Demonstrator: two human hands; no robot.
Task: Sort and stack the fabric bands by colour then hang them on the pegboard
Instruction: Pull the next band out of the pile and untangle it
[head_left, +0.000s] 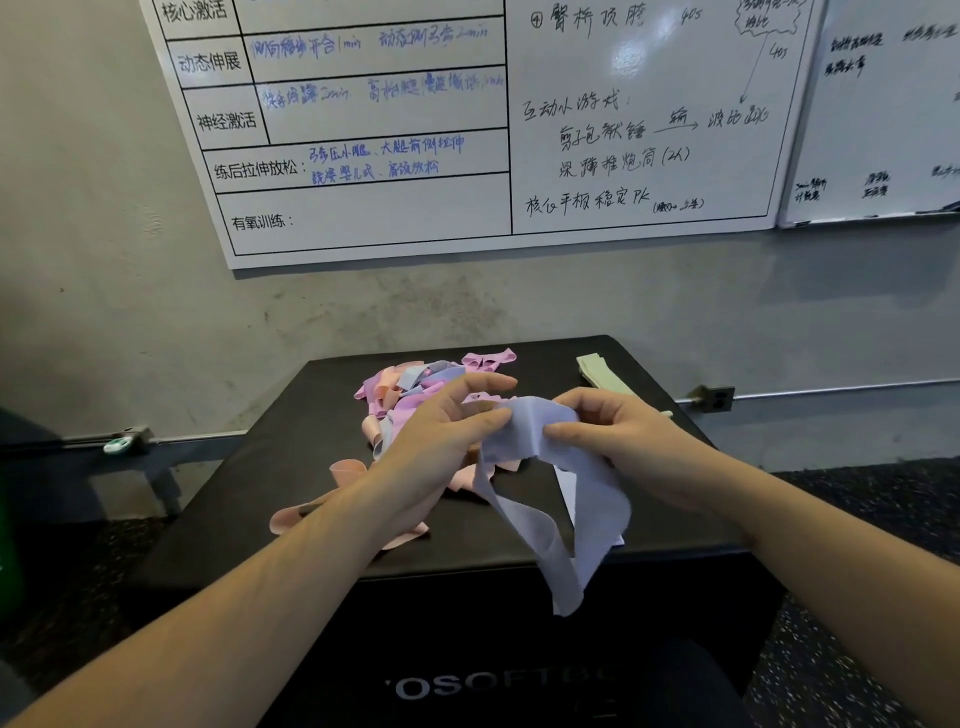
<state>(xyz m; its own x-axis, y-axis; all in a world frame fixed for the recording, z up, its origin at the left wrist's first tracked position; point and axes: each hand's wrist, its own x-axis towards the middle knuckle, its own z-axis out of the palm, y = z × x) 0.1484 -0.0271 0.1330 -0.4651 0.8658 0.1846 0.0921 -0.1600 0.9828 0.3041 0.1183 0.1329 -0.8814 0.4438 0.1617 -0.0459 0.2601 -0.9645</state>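
Observation:
A lavender fabric band hangs in a loop over the front of the black soft box. My left hand pinches its top edge from the left, and my right hand pinches it from the right. Behind my left hand lies a tangled pile of pink, peach and lavender bands. Several peach bands trail out toward the box's front left. A small stack of pale green bands lies at the back right of the box top. No pegboard is in view.
A grey concrete wall stands behind the box, with a large whiteboard covered in writing and a second whiteboard to its right. A metal rail with a wall socket runs along the wall. Dark speckled floor surrounds the box.

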